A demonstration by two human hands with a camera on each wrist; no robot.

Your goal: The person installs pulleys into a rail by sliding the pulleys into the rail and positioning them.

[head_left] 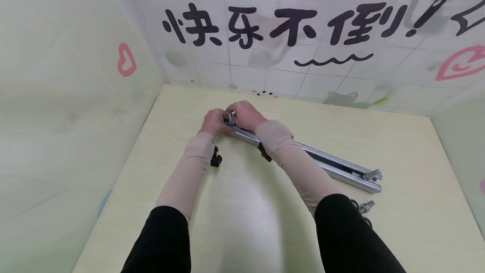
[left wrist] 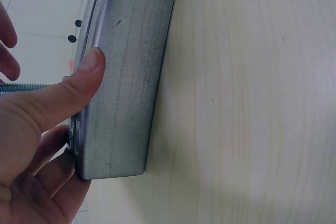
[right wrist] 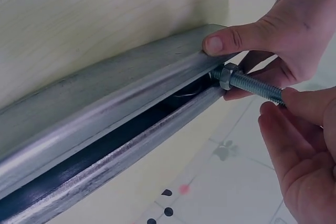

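A grey metal strut channel (head_left: 352, 179) with an open slot lies slantwise on the table. My left hand (head_left: 214, 122) grips its far left end, the thumb pressed on the flat side of the channel (left wrist: 123, 93) in the left wrist view. A threaded bolt (right wrist: 257, 86) with a hex nut (right wrist: 226, 76) stands out of the slot at that end. My right hand (right wrist: 310, 145) pinches the bolt's free tip between thumb and fingers. What holds the bolt inside the slot is hidden.
Another bolt (head_left: 373, 175) stands in the channel's right end. Beside my right sleeve lie a loose bolt with a nut (head_left: 365, 207) and dark rings (head_left: 367, 222), partly covered. Printed wall sheets (head_left: 265, 66) border the pale wooden table (head_left: 409, 159).
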